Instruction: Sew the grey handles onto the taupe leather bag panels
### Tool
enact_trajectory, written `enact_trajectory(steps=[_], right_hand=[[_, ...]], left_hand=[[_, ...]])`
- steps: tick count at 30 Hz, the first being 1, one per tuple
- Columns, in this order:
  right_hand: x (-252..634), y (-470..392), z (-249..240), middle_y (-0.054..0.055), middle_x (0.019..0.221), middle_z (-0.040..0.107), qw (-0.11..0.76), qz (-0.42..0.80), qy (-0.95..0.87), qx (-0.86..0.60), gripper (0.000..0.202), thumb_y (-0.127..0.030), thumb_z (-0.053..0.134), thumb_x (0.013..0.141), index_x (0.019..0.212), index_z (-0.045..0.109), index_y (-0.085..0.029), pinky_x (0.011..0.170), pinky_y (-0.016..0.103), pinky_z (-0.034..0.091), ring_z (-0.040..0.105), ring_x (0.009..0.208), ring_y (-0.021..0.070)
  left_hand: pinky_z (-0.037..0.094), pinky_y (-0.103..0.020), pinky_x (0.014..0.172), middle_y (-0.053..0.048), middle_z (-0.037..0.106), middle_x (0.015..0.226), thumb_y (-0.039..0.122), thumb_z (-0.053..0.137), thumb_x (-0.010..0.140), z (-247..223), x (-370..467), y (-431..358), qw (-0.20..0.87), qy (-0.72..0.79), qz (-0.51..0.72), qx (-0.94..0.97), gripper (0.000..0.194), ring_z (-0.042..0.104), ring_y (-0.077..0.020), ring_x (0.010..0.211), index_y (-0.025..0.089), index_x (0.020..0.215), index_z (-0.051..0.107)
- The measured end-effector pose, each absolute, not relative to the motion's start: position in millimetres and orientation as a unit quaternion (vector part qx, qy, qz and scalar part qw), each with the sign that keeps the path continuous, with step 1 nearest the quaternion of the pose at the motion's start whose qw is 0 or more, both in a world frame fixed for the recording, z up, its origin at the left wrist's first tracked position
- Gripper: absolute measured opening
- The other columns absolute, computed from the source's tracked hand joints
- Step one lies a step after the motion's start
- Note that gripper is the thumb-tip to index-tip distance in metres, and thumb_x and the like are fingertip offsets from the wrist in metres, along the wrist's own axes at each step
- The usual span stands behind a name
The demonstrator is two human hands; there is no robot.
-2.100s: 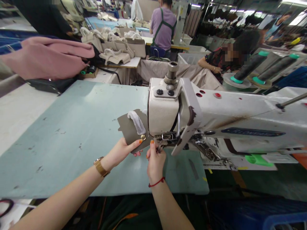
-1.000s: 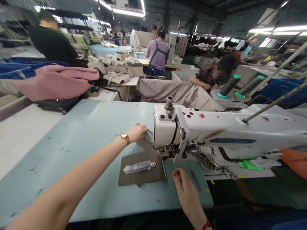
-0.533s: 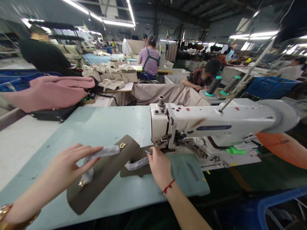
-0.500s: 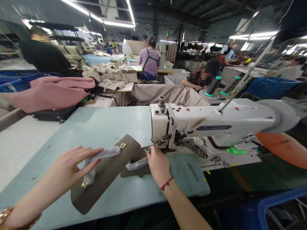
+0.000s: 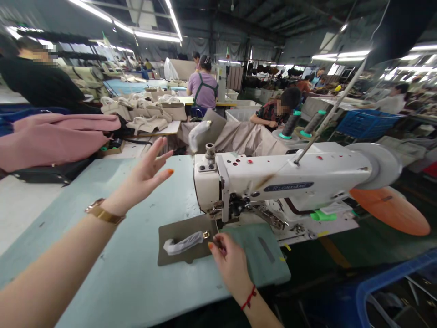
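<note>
My left hand [image 5: 141, 180] is raised over the left of the table, fingers spread and nothing in it. Past its fingertips, beyond the sewing machine's head, a taupe bag panel [image 5: 215, 127] with a wrapped handle hangs tilted in the air, blurred. A second taupe bag panel [image 5: 201, 259] lies flat on the table, its far edge close to the needle area. Clear wrapping covers its handle [image 5: 184, 243], and a gold fitting shows at the right end. My right hand [image 5: 232, 262] rests at that panel's right end, fingers curled together around something small that I cannot make out.
The white sewing machine [image 5: 262, 173] stands across the table's right side, with thread cones [image 5: 290, 125] behind it. Pink material [image 5: 58, 136] lies at the left. A blue bin [image 5: 362, 296] is at the lower right. Co-workers sit farther back.
My left hand has let go of the upper panel, which is now in the air past the machine. The lower panel is uncovered and turned flatter. My right hand has moved slightly nearer to me.
</note>
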State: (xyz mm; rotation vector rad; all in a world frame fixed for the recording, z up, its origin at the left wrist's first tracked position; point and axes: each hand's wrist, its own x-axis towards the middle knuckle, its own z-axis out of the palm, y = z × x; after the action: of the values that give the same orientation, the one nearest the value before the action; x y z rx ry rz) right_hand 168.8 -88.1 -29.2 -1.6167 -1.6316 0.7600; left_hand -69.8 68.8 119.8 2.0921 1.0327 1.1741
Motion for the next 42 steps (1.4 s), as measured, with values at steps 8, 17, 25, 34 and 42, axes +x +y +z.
enact_trajectory(steps=[8, 17, 25, 34, 42], right_hand=[[198, -67, -69, 0.003, 0.075, 0.061, 0.472, 0.435, -0.507, -0.576, 0.033, -0.044, 0.049, 0.088, 0.076, 0.061, -0.016, 0.065, 0.023, 0.038, 0.054, 0.071, 0.0147], [152, -62, -82, -0.007, 0.054, 0.044, 0.519, 0.702, -0.166, -0.458, 0.037, -0.051, 0.069, 0.069, 0.082, 0.056, -0.019, 0.038, 0.019, 0.016, 0.024, 0.038, 0.0047], [158, -49, -63, 0.002, 0.07, 0.062, 0.539, 0.575, -0.394, -0.473, 0.024, -0.04, 0.057, 0.078, 0.071, 0.062, -0.018, 0.063, 0.025, 0.044, 0.055, 0.066, 0.0152], [163, -47, -66, 0.001, 0.062, 0.056, 0.522, 0.573, -0.447, -0.447, 0.026, -0.041, 0.058, 0.078, 0.063, 0.057, -0.019, 0.06, 0.027, 0.042, 0.05, 0.06, 0.0151], [194, -37, -54, -0.011, 0.051, 0.026, 0.383, 0.734, -0.404, -0.388, 0.016, -0.023, 0.059, 0.071, 0.067, 0.043, -0.02, 0.04, 0.018, 0.012, 0.015, 0.042, 0.0048]], left_hand=[[0.053, -0.028, 0.082, -0.006, 0.065, 0.107, 0.025, 0.041, 0.093, -31, -60, -88, 0.258, 0.379, 0.246, 0.854, 0.022, 0.062, -0.0187, 0.097, 0.025, 0.109, 0.057], [0.025, -0.057, 0.11, -0.013, 0.023, 0.151, 0.045, 0.048, 0.088, -65, -35, -19, 0.101, 0.404, 0.181, 0.891, 0.071, 0.017, -0.0334, 0.139, 0.02, 0.146, 0.014], [0.043, -0.042, 0.103, -0.007, 0.05, 0.135, 0.04, 0.043, 0.092, -23, -44, -8, 0.257, 0.406, 0.132, 0.867, 0.05, 0.047, -0.0246, 0.124, 0.026, 0.14, 0.034], [0.035, -0.047, 0.107, -0.005, 0.048, 0.136, 0.042, 0.046, 0.091, -11, -21, -18, 0.168, 0.432, 0.165, 0.87, 0.043, 0.036, -0.0276, 0.127, 0.025, 0.13, 0.049], [0.036, -0.044, 0.09, -0.001, 0.058, 0.124, 0.037, 0.054, 0.089, 6, -22, -4, 0.001, 0.347, 0.066, 0.935, 0.032, 0.04, -0.0293, 0.11, 0.03, 0.12, 0.057]])
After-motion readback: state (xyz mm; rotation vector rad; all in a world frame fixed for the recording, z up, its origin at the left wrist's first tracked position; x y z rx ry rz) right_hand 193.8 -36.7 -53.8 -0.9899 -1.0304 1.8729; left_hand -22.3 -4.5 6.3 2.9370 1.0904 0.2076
